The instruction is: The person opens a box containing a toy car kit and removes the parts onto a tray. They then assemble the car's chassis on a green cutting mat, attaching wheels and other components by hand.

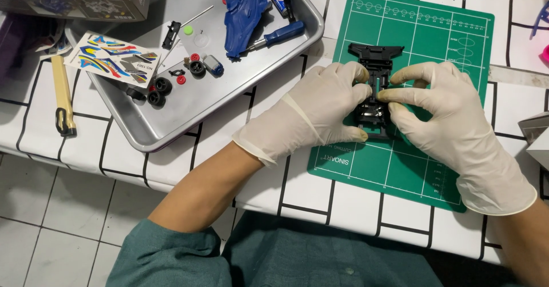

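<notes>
Black chassis point(374, 87) lies between both hands, left hand point(317, 112) and right hand point(440, 115) seemingly pinching it

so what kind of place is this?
Probably a home hobby bench for model car kits: a green cutting mat under a black chassis held by both gloved hands, a metal tray of small wheels and a blue screwdriver.

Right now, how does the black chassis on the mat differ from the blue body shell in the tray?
The black chassis lies on the green cutting mat, while the blue body shell lies in the metal tray.
The chassis is held between the left hand and right hand; the body shell is untouched.
The chassis is a flat, open frame; the shell is a closed, curved cover.
Both are plastic parts of a small model car.
</notes>
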